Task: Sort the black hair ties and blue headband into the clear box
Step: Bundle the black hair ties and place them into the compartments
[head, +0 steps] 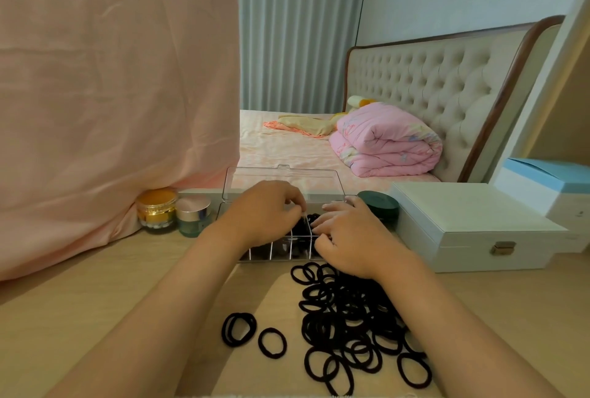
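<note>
Light, soft, stretchy hair ties (343, 305) take a pinch anywhere on the loop; left grip (266, 210) narrow, contents unclear; right grip (349, 234) flat-fingered, pressing.

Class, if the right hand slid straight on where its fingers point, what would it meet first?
The right hand would probably meet the hair ties inside the clear box first; depth unclear.
</note>
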